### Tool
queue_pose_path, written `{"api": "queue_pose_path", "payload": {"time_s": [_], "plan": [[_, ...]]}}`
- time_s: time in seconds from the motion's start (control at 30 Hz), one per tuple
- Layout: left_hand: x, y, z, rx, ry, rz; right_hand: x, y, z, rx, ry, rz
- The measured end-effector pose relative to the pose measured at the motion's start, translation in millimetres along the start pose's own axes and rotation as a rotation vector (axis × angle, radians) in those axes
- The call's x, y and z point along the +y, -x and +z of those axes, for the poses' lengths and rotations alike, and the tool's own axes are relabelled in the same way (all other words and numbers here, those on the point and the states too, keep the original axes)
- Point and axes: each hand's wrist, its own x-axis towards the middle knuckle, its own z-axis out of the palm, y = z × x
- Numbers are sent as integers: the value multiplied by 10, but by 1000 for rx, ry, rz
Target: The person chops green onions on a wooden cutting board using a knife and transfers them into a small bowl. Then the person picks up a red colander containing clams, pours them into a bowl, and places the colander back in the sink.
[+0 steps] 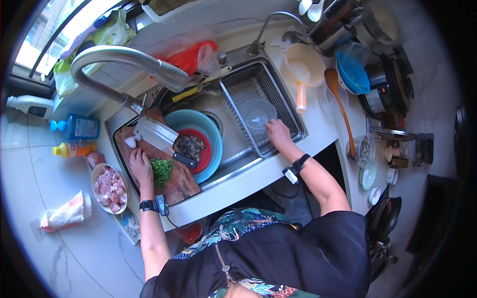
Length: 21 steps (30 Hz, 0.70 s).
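My left hand (141, 167) rests on the wooden cutting board (186, 184), its edge against a pile of chopped green herbs (161, 172). Just beyond its fingertips lie white pieces that look like peeled garlic cloves (130, 141). A cleaver (158, 136) lies across the board, its black handle reaching over a red basket (205, 151) of dark chopped food (190, 147). That basket sits inside a light blue basin (217, 149) in the sink. Over the wire dish rack (248, 83), my right hand (278, 136) pinches the rim of a clear plastic bowl (257, 113).
A curved faucet (108, 52) arches above the sink's left side. Left of the board stands a bowl of raw meat pieces (110, 188). On the right counter are a cream-coloured ladle (303, 67), a wooden spoon (340, 100) and a blue colander (352, 74).
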Motion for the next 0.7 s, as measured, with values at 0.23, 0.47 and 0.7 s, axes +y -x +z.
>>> {"api": "queue_pose_path", "payload": {"time_s": [0.23, 0.47, 0.7], "plan": [[67, 197, -178, -9, 1, -73, -504, -159, -761, 156, -104, -180], [193, 490, -419, 181, 131, -67, -1047, -473, -705, -105, -607, -160], [486, 840, -515, 142, 336, -282, -1174, -1016, 59, -530, -1438, 617]]}}
